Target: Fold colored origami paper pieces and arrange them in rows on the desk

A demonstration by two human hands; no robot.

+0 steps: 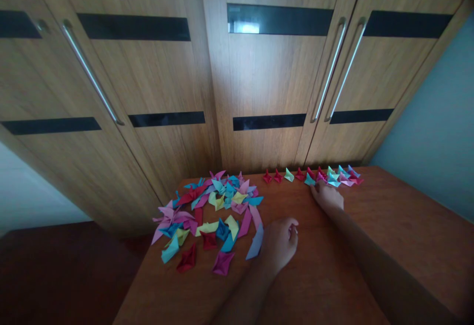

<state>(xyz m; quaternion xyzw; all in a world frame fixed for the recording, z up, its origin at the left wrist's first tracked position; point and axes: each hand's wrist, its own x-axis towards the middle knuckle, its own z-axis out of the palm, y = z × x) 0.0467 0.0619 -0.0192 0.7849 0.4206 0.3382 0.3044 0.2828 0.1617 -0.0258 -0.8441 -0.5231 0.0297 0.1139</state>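
Observation:
My right hand reaches to the row at the table's far edge, its fingers closed at a teal paper boat; the fingertips are partly hidden. Other folded paper boats stand in that row, among them a pale green boat and a red boat. My left hand rests over the table with its fingers curled in, and nothing shows in them. Just left of it lies a lavender folded paper piece. A magenta paper boat and a dark red paper boat lie farther left.
A heap of colourful folded paper, with boats and pointed shapes, spreads over the left of the wooden table. Behind the table stands a wooden wardrobe with long metal handles. A pale wall is at the right.

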